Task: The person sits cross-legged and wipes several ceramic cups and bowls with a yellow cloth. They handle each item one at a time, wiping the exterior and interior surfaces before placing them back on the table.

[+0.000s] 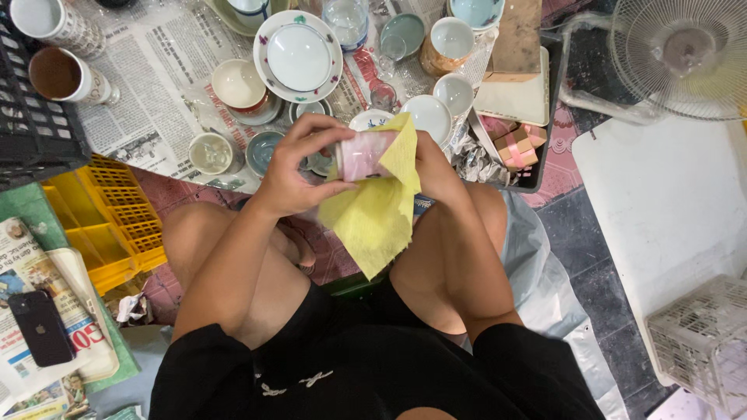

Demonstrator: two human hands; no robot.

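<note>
Over the lap: a small pink cup (pixel 364 155) is held on its side above the person's knees, wrapped partly in a yellow cloth (pixel 377 208) that hangs down between the legs.
Cup contents: cannot tell; its mouth is turned away and covered.
Left hand (pixel 297 167): fingers curled round the pink cup from the left and top, closed firmly on it.
Right hand (pixel 430 159): mostly hidden behind the yellow cloth, pressed against the cup's other end through the cloth; how far the fingers bend cannot be seen.
Newspaper (pixel 152 85): spread on the floor ahead of the knees, carrying the crockery.
Floral plate (pixel 298 56): holds a white bowl turned upside down.
Cream bowl (pixel 239 84): upright, looks empty, sits on a saucer just left of the plate.
Small cup (pixel 211 153): upright at the newspaper's near edge, beside a bluish dish (pixel 263 150).
Brown-lined cup (pixel 64 76): lies tilted at far left, next to a black crate (pixel 23 124).
White cup (pixel 453 41): upright near the top, empty inside.
Dark tray (pixel 545 117): to the right, holds a pink and tan block puzzle (pixel 515 145) and crumpled foil.
Yellow crate (pixel 109 222): beside the left knee.
Black phone (pixel 40 327): rests on papers at lower left.
Fan (pixel 681 54): stands at upper right, well apart from the hands.
White basket (pixel 704 342): at the lower right corner.
</note>
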